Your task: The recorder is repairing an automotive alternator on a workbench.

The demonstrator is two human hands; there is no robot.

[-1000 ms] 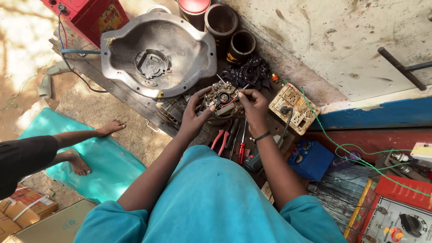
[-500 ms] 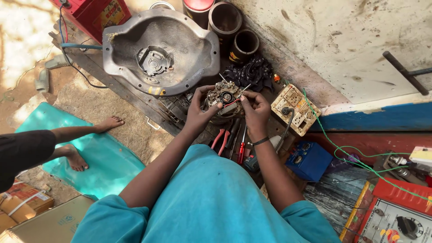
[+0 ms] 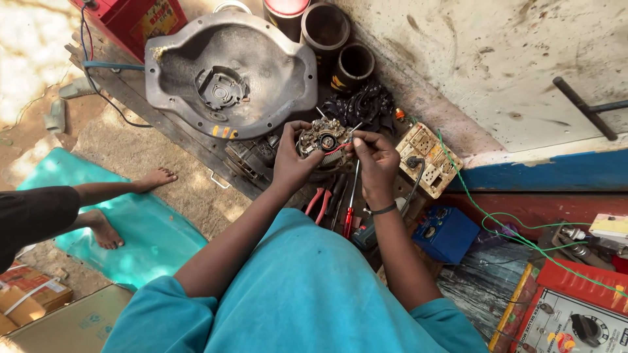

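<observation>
From the head camera, the left hand (image 3: 292, 160) curls around a round, dirty metal electrical part (image 3: 322, 138), fingers wrapped on its left edge, holding it above the cluttered bench. The right hand (image 3: 375, 157) pinches a thin metal probe (image 3: 354, 127) between closed fingertips, its tip touching the part's right side. Red-handled pliers (image 3: 317, 201) lie just below.

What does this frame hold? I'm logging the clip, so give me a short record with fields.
setting: cluttered outdoor repair spot on the ground
left hand: grips a round part
right hand: pinches a thin tool at the part, beside a red wire
behind: grey metal housing, dark cans
below hands: red-handled pliers, screwdriver
right: socket board, blue box, green wire
left: another person's bare feet
</observation>
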